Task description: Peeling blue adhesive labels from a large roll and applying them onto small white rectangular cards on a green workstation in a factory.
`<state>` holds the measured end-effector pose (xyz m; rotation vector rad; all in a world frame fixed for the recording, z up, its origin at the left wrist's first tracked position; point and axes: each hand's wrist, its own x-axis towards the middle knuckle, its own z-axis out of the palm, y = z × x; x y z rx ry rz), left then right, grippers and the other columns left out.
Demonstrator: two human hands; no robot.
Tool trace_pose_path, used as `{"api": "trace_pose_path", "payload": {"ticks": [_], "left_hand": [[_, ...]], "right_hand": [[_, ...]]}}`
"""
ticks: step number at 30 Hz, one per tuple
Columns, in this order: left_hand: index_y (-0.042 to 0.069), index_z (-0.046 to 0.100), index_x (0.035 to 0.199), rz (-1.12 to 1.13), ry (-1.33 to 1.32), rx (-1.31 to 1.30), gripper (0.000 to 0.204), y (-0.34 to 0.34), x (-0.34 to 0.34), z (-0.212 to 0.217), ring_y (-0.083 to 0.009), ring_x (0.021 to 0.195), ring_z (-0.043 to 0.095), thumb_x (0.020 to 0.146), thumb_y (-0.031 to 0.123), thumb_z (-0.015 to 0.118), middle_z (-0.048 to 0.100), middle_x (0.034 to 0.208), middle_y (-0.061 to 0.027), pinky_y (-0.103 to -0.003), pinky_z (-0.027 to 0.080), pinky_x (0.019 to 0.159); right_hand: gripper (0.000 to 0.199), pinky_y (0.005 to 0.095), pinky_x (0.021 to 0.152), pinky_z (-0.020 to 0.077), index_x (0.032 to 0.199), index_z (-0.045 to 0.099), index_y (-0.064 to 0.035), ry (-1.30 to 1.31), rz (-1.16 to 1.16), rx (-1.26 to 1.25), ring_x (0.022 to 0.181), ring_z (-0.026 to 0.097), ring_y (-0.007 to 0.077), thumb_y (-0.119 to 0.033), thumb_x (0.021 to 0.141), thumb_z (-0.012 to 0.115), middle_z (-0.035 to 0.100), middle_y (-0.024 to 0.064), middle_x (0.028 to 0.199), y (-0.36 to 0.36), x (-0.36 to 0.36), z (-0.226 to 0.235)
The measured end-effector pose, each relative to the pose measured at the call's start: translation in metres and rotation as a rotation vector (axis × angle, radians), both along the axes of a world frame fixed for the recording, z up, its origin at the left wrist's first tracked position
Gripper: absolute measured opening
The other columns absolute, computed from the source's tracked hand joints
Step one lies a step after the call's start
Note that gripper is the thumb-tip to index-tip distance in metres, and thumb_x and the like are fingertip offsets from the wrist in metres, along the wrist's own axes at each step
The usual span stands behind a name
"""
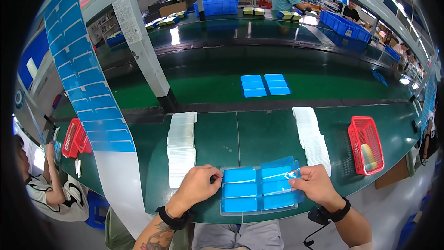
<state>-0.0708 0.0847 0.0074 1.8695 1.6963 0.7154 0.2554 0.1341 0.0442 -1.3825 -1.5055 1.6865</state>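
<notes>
The person is leaning over a dark green work table, working on a clear plastic tray of six bright blue rectangular pads that is lying flat at the near edge, between both hands. The left hand is resting on the tray's left rim, its fingers curled in and pressing the edge down, gripping nothing else. The right hand is pinching the corner of a thin translucent blue film sheet, which is lifting off the right half of the tray and standing tilted above the pads. Just beyond the left hand, a long row of overlapping white rectangular cards is running away from the person; a second row of similar white cards is lying just beyond the right hand. A red plastic mesh basket is sitting near the right end of the table, well apart from the tray, with something pale inside it. A hanging strip of blue rectangular labels on white backing is drooping down at the left. Farther out, a group of six blue pads is lying on a glossy green conveyor belt. Another red basket is standing at the left, beside a seated person's raised hand.
</notes>
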Motion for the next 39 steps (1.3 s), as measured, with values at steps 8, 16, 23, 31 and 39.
{"api": "trace_pose_path", "payload": {"ticks": [8, 16, 23, 31, 39], "left_hand": [[0.001, 0.075, 0.091, -0.029, 0.076, 0.000, 0.015, 0.001, 0.000, -0.006, -0.0315, 0.078, 0.072, 0.081, 0.009, 0.070, 0.073, 0.089, -0.0152, -0.036, 0.057, 0.073], [0.002, 0.075, 0.092, -0.052, 0.119, 0.020, 0.014, 0.001, 0.003, -0.005, -0.0319, 0.078, 0.071, 0.081, 0.010, 0.071, 0.073, 0.089, -0.0144, -0.038, 0.057, 0.072], [0.003, 0.075, 0.092, 0.079, -0.063, 0.051, 0.012, -0.007, -0.005, -0.001, -0.0287, 0.069, 0.068, 0.084, 0.009, 0.070, 0.071, 0.084, -0.0135, -0.037, 0.054, 0.064], [0.000, 0.074, 0.092, 0.231, -0.107, -0.007, 0.013, -0.008, -0.015, 0.003, -0.0182, 0.060, 0.062, 0.083, 0.008, 0.070, 0.072, 0.081, -0.0116, -0.032, 0.050, 0.058], [-0.001, 0.075, 0.092, 0.086, -0.097, 0.058, 0.013, -0.002, -0.015, -0.001, -0.0151, 0.060, 0.061, 0.083, 0.007, 0.071, 0.071, 0.079, -0.0109, -0.029, 0.049, 0.058]], "right_hand": [[0.021, 0.0205, 0.049, 0.0420, 0.105, 0.073, 0.0066, -0.017, -0.015, -0.011, 0.062, 0.061, 0.0048, -0.007, 0.090, 0.071, 0.072, 0.0055, 0.077, -0.002, 0.000, 0.004], [0.024, 0.0203, 0.048, 0.0419, 0.106, 0.072, 0.0070, -0.066, -0.022, 0.001, 0.062, 0.062, 0.0056, -0.010, 0.089, 0.071, 0.073, 0.0060, 0.077, -0.006, 0.007, 0.003], [0.025, 0.0205, 0.052, 0.0446, 0.111, 0.070, 0.0079, 0.033, 0.013, 0.010, 0.067, 0.064, 0.0065, -0.005, 0.090, 0.070, 0.074, 0.0079, 0.083, -0.015, 0.010, 0.006], [0.024, 0.0215, 0.059, 0.0497, 0.111, 0.070, 0.0082, 0.036, 0.059, -0.007, 0.070, 0.065, 0.0072, -0.004, 0.091, 0.069, 0.074, 0.0075, 0.086, -0.008, -0.007, 0.018], [0.020, 0.0212, 0.049, 0.0435, 0.104, 0.073, 0.0067, 0.012, -0.053, 0.018, 0.064, 0.063, 0.0061, -0.008, 0.090, 0.070, 0.073, 0.0055, 0.079, 0.000, 0.002, -0.015]]}}
